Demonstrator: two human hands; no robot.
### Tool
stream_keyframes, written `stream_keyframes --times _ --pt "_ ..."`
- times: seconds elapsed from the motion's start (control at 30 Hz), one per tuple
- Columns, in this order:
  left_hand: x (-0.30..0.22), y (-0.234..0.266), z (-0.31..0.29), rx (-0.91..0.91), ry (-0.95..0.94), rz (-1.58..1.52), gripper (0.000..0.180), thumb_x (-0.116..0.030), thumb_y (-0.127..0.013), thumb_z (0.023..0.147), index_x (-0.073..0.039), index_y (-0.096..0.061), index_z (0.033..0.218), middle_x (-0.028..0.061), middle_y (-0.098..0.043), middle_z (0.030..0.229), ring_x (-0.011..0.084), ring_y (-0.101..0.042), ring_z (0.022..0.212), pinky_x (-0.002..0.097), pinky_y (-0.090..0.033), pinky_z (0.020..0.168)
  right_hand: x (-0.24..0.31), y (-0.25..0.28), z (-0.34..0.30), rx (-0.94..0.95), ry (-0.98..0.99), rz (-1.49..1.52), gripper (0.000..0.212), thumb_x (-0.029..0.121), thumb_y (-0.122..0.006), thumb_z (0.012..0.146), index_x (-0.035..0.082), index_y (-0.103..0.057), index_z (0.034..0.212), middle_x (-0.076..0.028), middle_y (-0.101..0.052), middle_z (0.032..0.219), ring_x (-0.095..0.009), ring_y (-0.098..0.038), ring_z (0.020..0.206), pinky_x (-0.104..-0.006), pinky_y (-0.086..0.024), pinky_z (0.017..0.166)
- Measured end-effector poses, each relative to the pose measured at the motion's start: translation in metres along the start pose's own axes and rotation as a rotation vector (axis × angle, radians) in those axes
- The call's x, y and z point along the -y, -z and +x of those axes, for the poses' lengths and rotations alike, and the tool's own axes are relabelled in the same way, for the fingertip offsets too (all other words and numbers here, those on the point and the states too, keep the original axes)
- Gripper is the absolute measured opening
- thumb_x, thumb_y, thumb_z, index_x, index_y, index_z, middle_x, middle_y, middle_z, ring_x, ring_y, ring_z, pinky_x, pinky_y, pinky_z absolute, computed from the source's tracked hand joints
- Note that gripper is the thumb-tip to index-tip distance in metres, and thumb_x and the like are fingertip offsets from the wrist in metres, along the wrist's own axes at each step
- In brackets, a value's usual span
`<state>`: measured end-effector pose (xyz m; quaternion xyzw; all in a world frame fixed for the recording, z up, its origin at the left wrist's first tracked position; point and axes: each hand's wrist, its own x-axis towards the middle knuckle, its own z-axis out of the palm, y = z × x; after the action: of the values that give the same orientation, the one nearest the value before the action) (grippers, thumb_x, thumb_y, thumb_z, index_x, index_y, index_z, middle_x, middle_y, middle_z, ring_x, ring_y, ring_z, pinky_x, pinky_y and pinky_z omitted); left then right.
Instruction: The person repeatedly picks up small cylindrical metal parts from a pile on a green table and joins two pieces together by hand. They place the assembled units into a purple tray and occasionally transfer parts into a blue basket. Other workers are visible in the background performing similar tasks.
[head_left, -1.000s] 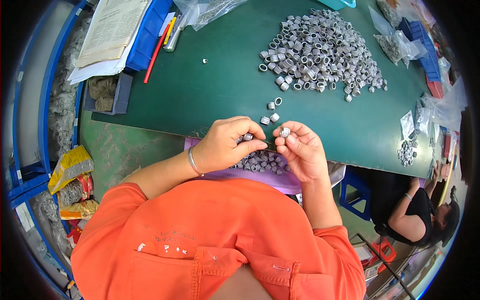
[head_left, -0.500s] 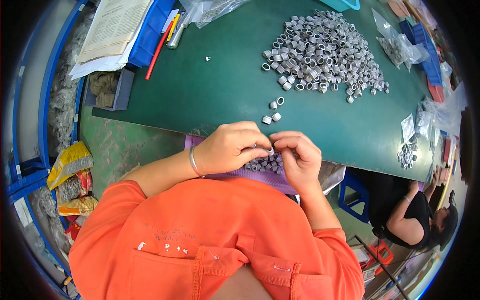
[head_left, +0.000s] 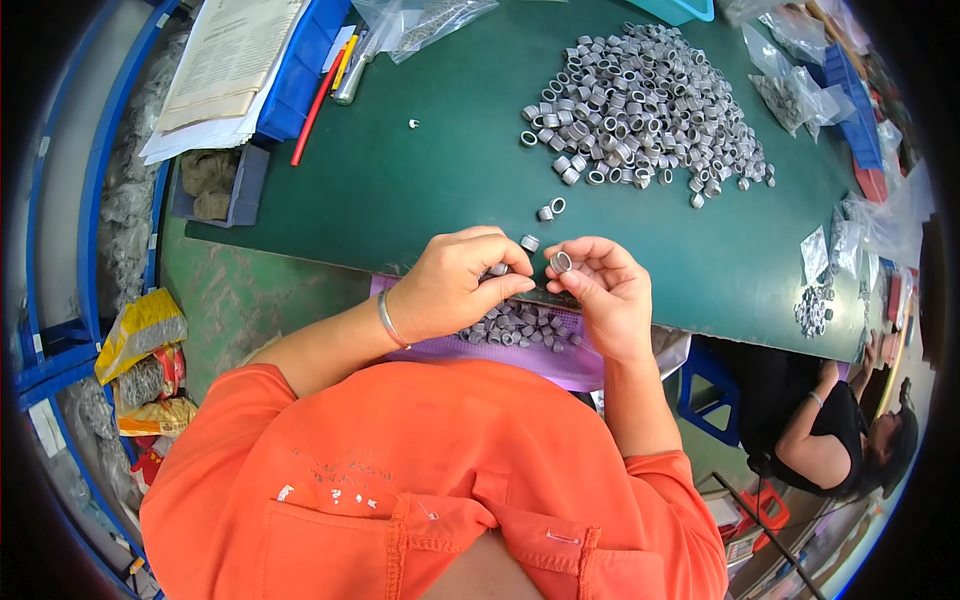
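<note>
My right hand [head_left: 612, 295] pinches a short grey metal ring [head_left: 561, 262] between thumb and fingertips, its round opening turned up toward me. To its left, my left hand [head_left: 458, 284] is closed, with a metal ring [head_left: 497, 269] partly showing under the curled fingers; whether more lie in the palm is hidden. Below both hands, at the table's near edge, a purple container [head_left: 570, 374] on my lap holds several grey rings [head_left: 520, 326]. Just beyond my hands, a few loose rings [head_left: 545, 213] lie on the green table [head_left: 400, 190].
A large heap of rings [head_left: 640, 110] covers the far right of the table. Blue bin [head_left: 300, 100], papers [head_left: 225, 70], red pen [head_left: 312, 125] and grey box [head_left: 245, 190] are left. Plastic bags [head_left: 800, 95] lie right. Another person [head_left: 820, 430] sits at right.
My hands have drawn apart. My right hand has come up slightly and turned, bringing the ring in its fingertips into view; more rings in the purple container now show.
</note>
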<state>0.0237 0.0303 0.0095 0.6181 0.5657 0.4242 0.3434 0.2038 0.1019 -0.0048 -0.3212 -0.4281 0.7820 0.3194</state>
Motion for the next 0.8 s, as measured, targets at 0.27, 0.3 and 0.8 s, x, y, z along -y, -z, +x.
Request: stream_keyframes --times 0.27,0.3,0.8 --pt "-0.008 -0.006 0.001 0.023 -0.017 -0.031 0.013 -0.004 -0.070 0.072 -0.003 -0.062 0.083 0.0068 -0.061 0.076 0.0141 -0.057 0.063 0.0240 -0.045 0.055 -0.005 0.004 -0.011 0.123 -0.012 0.165 0.017 -0.005 -0.054 0.084 -0.004 -0.051 0.100 -0.015 -0.061 0.098 -0.016 -0.062 0.081 -0.0252 -0.052 0.067" --pt "-0.005 0.000 -0.003 0.064 -0.014 -0.024 0.012 -0.006 -0.070 0.072 -0.004 -0.063 0.082 0.0065 -0.060 0.074 0.0152 -0.057 0.062 0.0252 -0.045 0.053 -0.001 0.001 -0.013 0.142 -0.048 0.065 0.015 -0.003 -0.054 0.084 -0.003 -0.051 0.100 -0.015 -0.061 0.097 -0.015 -0.062 0.079 -0.0247 -0.051 0.065" --pt "0.000 0.007 -0.007 -0.042 0.151 -0.066 0.012 -0.007 -0.070 0.073 -0.003 -0.061 0.079 0.0059 -0.061 0.073 0.0126 -0.057 0.063 0.0245 -0.044 0.056 -0.011 -0.010 0.009 0.126 0.180 -0.151 0.030 -0.014 -0.058 0.073 0.002 -0.050 0.096 -0.009 -0.052 0.101 -0.015 -0.054 0.088 -0.0248 -0.046 0.074"
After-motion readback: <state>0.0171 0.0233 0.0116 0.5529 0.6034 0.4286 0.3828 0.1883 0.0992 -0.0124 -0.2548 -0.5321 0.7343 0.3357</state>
